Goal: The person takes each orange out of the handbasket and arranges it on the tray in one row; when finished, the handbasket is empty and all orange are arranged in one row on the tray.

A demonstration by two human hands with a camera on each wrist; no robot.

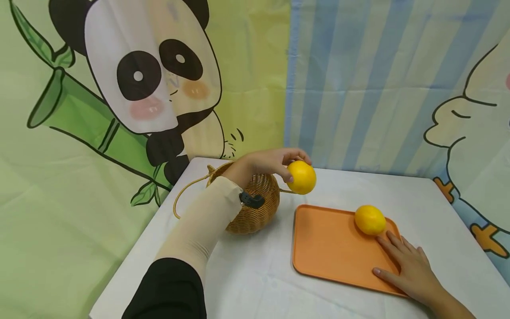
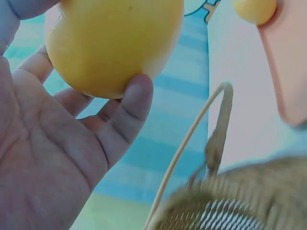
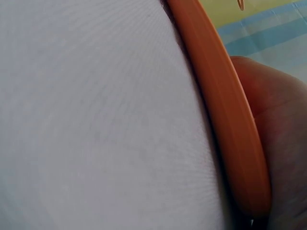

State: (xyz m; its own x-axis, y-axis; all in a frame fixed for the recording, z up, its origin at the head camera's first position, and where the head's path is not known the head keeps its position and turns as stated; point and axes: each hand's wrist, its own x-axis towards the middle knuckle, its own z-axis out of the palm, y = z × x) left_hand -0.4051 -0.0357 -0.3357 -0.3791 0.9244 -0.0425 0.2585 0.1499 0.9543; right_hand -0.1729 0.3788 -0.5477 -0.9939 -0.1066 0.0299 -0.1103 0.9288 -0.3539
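My left hand (image 1: pixel 272 161) holds a yellow lemon (image 1: pixel 301 177) in the air, above the table and past the right side of a woven basket (image 1: pixel 256 212). In the left wrist view, its fingers and thumb curl around the lemon (image 2: pixel 115 45). A second lemon (image 1: pixel 370 219) sits near the far right corner of an orange tray (image 1: pixel 334 248). My right hand (image 1: pixel 412 268) rests with spread fingers over the tray's right edge, fingertips close to that lemon. The right wrist view shows part of the right hand (image 3: pixel 285 134) against the tray's rim (image 3: pixel 225 124).
The basket stands left of the tray on a white table (image 1: pixel 247 274), its thin handle (image 1: pixel 181 195) folded out to the left; my left forearm crosses in front of it. A cartoon-printed curtain (image 1: pixel 255 79) hangs behind the table.
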